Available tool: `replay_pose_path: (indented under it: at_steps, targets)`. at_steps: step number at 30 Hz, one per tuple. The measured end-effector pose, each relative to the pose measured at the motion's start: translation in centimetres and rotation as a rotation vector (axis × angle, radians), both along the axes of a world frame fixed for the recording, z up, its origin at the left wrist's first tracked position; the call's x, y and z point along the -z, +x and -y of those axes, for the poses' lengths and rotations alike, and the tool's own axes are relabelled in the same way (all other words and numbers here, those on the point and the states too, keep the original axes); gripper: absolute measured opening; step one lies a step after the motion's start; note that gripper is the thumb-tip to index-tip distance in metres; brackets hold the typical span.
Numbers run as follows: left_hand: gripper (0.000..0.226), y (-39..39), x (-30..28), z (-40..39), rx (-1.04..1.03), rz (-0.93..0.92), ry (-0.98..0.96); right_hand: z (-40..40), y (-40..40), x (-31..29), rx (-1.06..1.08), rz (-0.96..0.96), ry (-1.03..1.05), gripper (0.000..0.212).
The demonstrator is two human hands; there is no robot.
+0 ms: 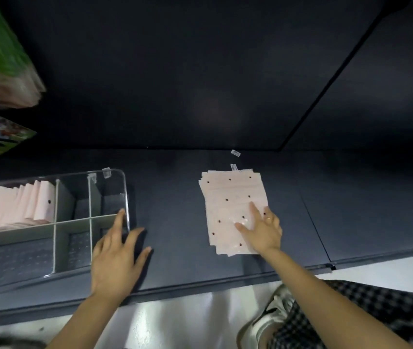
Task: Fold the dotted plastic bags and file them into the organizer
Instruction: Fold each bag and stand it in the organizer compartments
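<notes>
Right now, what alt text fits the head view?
A right hand presses a stack of pink dotted bags on a dark table; the left hand hovers beside a clear organizer holding folded bags.

- Dim scene; the dark desk [175, 192] shows a faint glow.
- Glare on the glossy floor [150, 318].
- Wide-angle bending and blur at the edges.

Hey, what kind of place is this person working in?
Probably a shop or stockroom packing bench: a stack of dotted plastic bags on a dark counter, a clear divided organizer part-filled with folded ones, packaged goods shelved beside.
</notes>
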State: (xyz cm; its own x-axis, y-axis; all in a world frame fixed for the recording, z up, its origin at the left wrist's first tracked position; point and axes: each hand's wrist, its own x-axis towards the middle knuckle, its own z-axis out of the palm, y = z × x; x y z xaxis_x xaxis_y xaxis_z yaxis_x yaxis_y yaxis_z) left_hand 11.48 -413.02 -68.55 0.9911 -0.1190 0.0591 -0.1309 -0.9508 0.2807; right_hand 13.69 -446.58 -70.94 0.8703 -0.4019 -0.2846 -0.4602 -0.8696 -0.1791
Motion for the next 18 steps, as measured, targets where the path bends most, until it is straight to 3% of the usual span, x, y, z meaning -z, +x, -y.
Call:
replay_pose_path:
  at_steps: [9,13,16,18]
  targets:
    - [0.045,-1.0,-0.5,2.2,0.031,-0.043,-0.027,-7.3,-3.9,0.5,-0.225,-0.052,-0.01,0.078]
    - [0.045,-1.3,-0.6,1.6,0.079,0.006,-0.043,-4.9,-5.8,-0.7,-0.467,0.135,0.047,0.085]
    - [0.039,-2.4,-0.6,1.6,0.321,0.174,0.004,-3.0,-7.4,-1.7,-0.756,0.136,0.067,0.072]
    - [0.045,-3.7,-0.1,2.5,0.53,0.086,-0.002,-2.8,-8.5,-2.0,-0.856,0.269,0.019,0.052]
